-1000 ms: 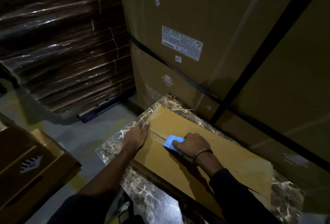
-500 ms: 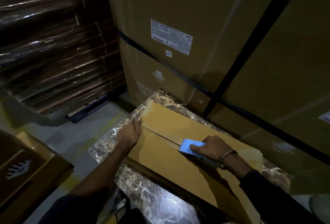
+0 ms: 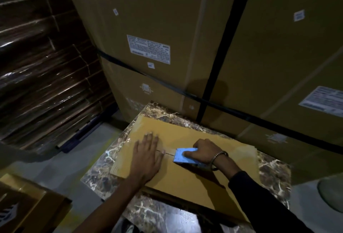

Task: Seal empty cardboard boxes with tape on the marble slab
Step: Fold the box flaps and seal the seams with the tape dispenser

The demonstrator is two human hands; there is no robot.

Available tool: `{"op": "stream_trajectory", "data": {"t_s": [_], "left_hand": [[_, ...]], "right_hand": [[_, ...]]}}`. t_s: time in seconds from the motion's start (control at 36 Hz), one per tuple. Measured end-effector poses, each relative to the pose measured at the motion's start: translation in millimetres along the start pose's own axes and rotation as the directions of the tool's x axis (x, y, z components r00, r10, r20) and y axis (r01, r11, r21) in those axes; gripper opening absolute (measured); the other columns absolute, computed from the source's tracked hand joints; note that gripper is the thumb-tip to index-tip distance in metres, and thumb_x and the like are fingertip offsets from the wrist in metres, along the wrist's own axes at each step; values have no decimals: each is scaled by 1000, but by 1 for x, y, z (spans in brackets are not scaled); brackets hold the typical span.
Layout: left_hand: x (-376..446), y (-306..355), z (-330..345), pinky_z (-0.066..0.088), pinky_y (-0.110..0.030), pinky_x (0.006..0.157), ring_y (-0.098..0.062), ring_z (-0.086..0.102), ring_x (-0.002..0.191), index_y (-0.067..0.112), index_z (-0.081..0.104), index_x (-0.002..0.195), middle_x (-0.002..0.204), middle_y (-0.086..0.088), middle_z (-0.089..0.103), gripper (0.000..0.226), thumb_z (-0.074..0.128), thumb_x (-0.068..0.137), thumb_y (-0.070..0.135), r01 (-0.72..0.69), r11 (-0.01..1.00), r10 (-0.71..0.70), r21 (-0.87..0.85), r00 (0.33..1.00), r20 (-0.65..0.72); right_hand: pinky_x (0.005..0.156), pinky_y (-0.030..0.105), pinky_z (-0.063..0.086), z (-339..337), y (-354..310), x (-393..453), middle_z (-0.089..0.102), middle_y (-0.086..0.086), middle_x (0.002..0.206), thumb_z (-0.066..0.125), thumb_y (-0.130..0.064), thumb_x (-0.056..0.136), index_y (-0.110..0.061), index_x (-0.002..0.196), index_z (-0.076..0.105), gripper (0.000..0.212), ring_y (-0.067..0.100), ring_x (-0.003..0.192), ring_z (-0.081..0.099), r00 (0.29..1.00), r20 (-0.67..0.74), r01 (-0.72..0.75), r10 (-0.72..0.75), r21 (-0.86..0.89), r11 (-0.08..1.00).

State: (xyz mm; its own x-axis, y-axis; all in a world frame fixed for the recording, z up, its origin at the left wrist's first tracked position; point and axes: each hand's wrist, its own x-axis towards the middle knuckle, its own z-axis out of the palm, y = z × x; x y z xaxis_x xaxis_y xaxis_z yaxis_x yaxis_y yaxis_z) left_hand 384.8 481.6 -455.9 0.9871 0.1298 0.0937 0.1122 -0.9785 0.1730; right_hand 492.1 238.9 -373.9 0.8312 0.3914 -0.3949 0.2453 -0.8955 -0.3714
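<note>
A flat brown cardboard box (image 3: 194,182) lies on the dark veined marble slab (image 3: 272,175). Its top flaps meet in a seam that runs across the middle. My left hand (image 3: 146,156) lies flat on the box's left part, fingers spread over the seam. My right hand (image 3: 204,152) grips a light blue tape dispenser (image 3: 182,155) that sits on the seam just right of my left hand. Glossy tape shows along the seam near the dispenser.
Tall strapped cardboard cartons (image 3: 185,47) with white labels stand directly behind the slab. A shrink-wrapped stack of flat cardboard (image 3: 46,75) fills the left. Another brown box (image 3: 27,205) sits on the grey floor at lower left.
My left hand moved from the box's left end onto its top and now lies flat. The dispenser had travelled right along the seam and now sits close to my left hand.
</note>
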Motion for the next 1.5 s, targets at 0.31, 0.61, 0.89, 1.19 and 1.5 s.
{"op": "stream_trajectory", "data": {"t_s": [0.31, 0.61, 0.89, 1.19, 1.5], "left_hand": [[5, 14, 16, 20, -59, 127, -39, 23, 158, -6, 24, 162, 168, -27, 28, 103, 17, 102, 77, 423, 904, -425, -63, 905, -10], [4, 16, 14, 8, -56, 130, -33, 3, 163, -3, 10, 165, 174, -23, 9, 136, 23, 81, 103, 422, 907, -421, -19, 907, 30], [5, 17, 9, 1, -54, 130, -31, -4, 163, -1, 5, 166, 175, -20, 3, 137, 16, 79, 104, 433, 901, -432, -3, 900, 61], [4, 27, 12, 3, -60, 129, -34, -1, 163, 6, 10, 168, 174, -24, 5, 122, 17, 86, 97, 419, 906, -418, -54, 908, 30], [-8, 161, 25, -7, -56, 128, -25, -1, 164, 10, 17, 168, 176, -14, 4, 111, 27, 92, 90, 172, 970, -154, -172, 982, 113]], "right_hand": [[49, 31, 31, 4, 9, -1, 51, 1, 56, 59, -79, 81, -20, 60, 56, 63, 20, 51, 49, 999, -43, 8, -6, 36, 999], [55, 29, 30, 5, 7, -7, 51, 1, 84, 57, -79, 81, -23, 84, 56, 56, 24, 74, 51, 999, -35, -42, 39, -78, 996], [53, 34, 45, -23, 78, -38, 69, 3, 70, 58, -85, 70, -12, 76, 74, 75, 22, 63, 66, 991, -40, -130, 127, -81, 988], [51, 32, 39, -32, 133, -74, 62, -6, 71, 57, -89, 69, -23, 68, 64, 66, 17, 67, 63, 983, -76, -176, 168, -107, 979], [54, 37, 38, -42, 136, -65, 56, 3, 55, 58, -78, 80, -14, 57, 57, 68, 20, 59, 59, 996, -51, -77, 73, -78, 994]]}}
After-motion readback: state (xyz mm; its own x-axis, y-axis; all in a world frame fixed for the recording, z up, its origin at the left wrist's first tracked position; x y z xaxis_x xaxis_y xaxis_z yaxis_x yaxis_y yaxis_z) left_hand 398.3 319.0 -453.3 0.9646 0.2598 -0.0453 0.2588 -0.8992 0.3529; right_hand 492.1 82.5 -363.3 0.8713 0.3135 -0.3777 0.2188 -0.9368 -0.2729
